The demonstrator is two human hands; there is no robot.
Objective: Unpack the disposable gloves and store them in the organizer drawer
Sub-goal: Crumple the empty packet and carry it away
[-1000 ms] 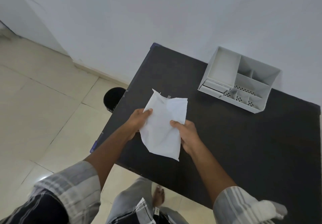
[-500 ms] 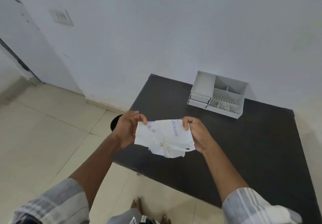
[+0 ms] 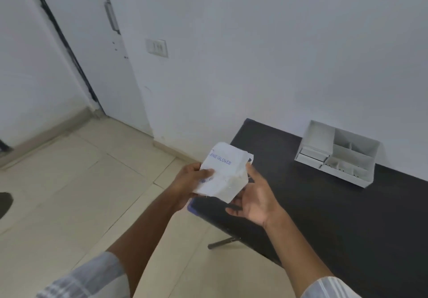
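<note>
A white packet of disposable gloves (image 3: 225,172) with blue print reading "GLOVES" is held in the air over the left edge of the black table (image 3: 324,205). My left hand (image 3: 191,181) grips its left side with the thumb on top. My right hand (image 3: 252,198) cups it from beneath and the right, palm up, fingers partly spread. The white organizer (image 3: 338,154) stands at the table's far side against the wall, with open compartments on top and two small drawers at its lower left, both closed.
A white wall runs behind the table, with a light switch (image 3: 157,47) and a door (image 3: 97,54) to the left. Beige tiled floor (image 3: 81,193) lies left of the table. A metal table leg (image 3: 223,242) shows under the near edge.
The view has swung up and to the left. The packet has turned from being stretched wide between both hands to resting in the right palm, with the left hand gripping its side.
</note>
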